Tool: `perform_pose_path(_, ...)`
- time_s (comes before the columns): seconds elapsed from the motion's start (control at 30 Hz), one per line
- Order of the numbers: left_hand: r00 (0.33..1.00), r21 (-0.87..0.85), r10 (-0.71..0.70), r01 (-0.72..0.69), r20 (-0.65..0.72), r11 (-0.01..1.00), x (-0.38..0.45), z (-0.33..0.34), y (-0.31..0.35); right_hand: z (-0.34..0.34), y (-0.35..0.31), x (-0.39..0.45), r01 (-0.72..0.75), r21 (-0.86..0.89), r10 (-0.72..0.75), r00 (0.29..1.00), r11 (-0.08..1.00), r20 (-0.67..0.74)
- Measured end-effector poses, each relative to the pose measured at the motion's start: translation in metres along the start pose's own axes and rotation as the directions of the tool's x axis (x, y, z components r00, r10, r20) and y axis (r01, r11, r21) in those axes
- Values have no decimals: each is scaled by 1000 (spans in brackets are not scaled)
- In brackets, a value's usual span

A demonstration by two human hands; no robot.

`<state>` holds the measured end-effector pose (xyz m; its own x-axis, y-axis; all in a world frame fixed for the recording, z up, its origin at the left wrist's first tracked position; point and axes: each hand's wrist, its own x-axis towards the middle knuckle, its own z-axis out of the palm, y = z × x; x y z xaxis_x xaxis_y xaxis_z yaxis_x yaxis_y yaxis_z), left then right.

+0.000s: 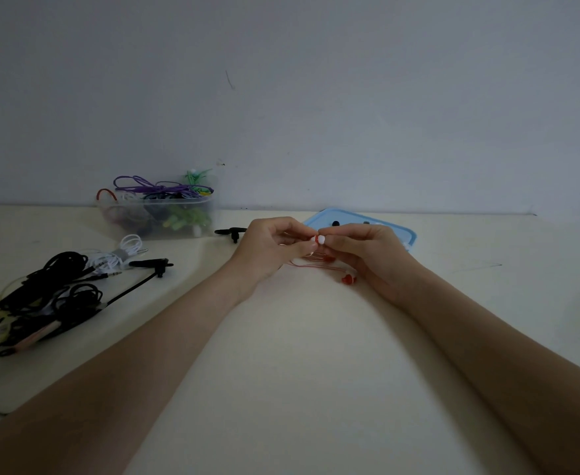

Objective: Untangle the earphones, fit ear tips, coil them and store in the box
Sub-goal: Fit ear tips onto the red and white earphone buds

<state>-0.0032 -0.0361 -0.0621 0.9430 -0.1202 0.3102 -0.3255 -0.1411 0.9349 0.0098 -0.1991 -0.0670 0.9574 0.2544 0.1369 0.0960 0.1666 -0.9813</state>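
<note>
Desk [298,337], pale, carries everything. At 10 o'clock from my hands: clear box [158,214] stuffed with coiled coloured earphones. At 8 o'clock: heap of black cables [48,289], still tangled. Just behind the hands, 1 o'clock: blue lid [401,231] with loose tips on it.

Left hand [268,248]: fingers pinch the red earbud [315,239]. Right hand [367,255]: fingers pinch the white ear tip [321,239], pressed against the bud's nozzle. Both held just above the desk, dead centre. Red cable [316,265] trails below; second red bud [348,278] lies at 5 o'clock, bare as far as I can tell.

Step judged: seating the tip. I'd keep the bud steady, roll the tip on with a slight twist, check it sits evenly. Risk: tip pops off, small, easily lost.
</note>
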Motion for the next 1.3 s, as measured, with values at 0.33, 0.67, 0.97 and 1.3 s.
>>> perform_pose_path(0.33,999,-32,-24,22,-39,999,2,0,-4,2,1,-1,15,-58,-18,999,998,-42)
perform_pose_path(0.67,1000,66,7,-7,1,998,-1,0,2,3,-1,-3,-6,-99,2,999,995,-34)
perform_pose_path(0.97,998,41,20,-17,-68,999,4,-1,-6,6,1,-2,58,-140,-77,988,988,-135)
perform_pose_path(1.3,989,422,149,-141,15,895,9,6,-15,-4,-26,13,104,-681,-345,911,725,-228)
